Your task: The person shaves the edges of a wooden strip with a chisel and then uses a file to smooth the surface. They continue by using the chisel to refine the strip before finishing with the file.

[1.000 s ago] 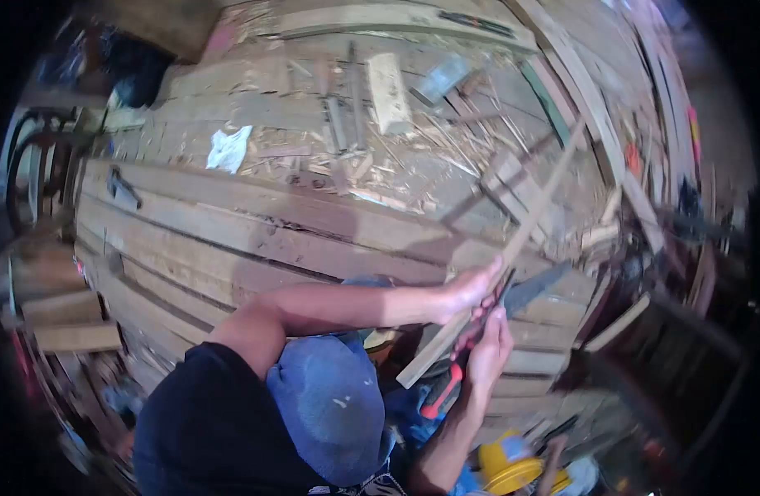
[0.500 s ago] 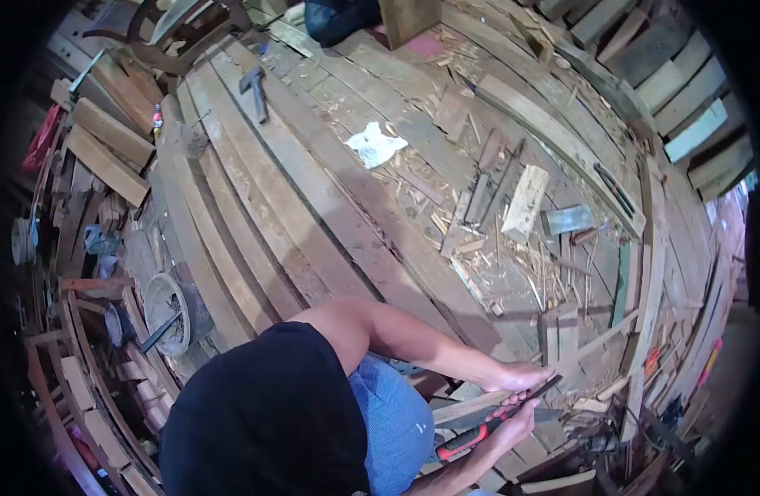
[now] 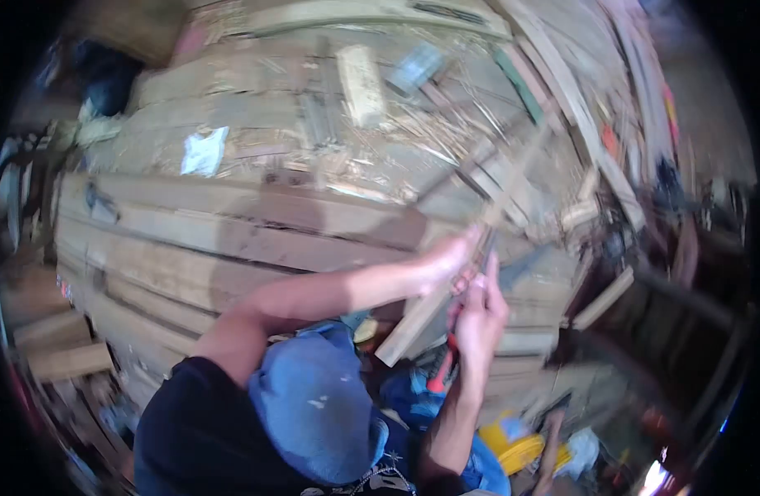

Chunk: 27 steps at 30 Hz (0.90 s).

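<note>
A long, narrow wooden strip slants up and away from my lap. My left hand is closed around its middle, with the fingers close to a dark narrow blade. In my right hand is what looks like a chisel with a red and black handle, its end sticking out below the fist. The blade lies along the strip between both hands; blur hides exactly where it touches. My bent knee in blue jeans is just left of the strip's near end.
Planks form the floor at the left, with a hammer on them. Farther off are a white cloth, a pale wood block, shavings and offcuts. Something yellow is at the lower right, beside a person's limb.
My head view has swung to the right, so the floor items have shifted and turned leftward in view. Both hands still hold the strip and the chisel.
</note>
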Each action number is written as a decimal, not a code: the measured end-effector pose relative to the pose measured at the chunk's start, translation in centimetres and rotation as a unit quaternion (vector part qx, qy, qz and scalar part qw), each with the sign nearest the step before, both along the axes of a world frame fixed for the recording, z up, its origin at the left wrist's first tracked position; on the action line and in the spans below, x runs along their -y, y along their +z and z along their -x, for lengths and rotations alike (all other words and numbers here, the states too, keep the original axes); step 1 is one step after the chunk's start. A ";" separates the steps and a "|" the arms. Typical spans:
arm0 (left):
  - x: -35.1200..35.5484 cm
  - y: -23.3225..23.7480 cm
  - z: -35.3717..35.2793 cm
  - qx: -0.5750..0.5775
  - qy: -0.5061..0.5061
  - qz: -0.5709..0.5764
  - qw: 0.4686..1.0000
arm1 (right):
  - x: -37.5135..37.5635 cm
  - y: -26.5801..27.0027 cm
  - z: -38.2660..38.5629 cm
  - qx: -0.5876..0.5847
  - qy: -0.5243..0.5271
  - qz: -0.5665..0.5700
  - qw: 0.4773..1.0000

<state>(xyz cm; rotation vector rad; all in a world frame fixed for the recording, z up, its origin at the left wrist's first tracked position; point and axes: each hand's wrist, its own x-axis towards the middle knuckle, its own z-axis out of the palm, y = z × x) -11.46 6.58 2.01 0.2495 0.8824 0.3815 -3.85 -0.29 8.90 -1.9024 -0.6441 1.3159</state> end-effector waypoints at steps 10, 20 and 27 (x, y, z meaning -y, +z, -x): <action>1.2 -0.7 -1.7 -0.039 -0.020 -0.033 0.998 | 2.4 0.0 -1.6 0.263 0.197 -0.005 0.944; 1.1 -0.6 -1.8 -0.082 -0.053 -0.034 0.995 | 1.7 2.1 -0.5 0.263 0.204 0.011 0.943; 1.2 -0.5 -1.9 -0.067 -0.005 -0.011 0.998 | 1.9 2.4 0.0 0.242 0.192 0.036 0.950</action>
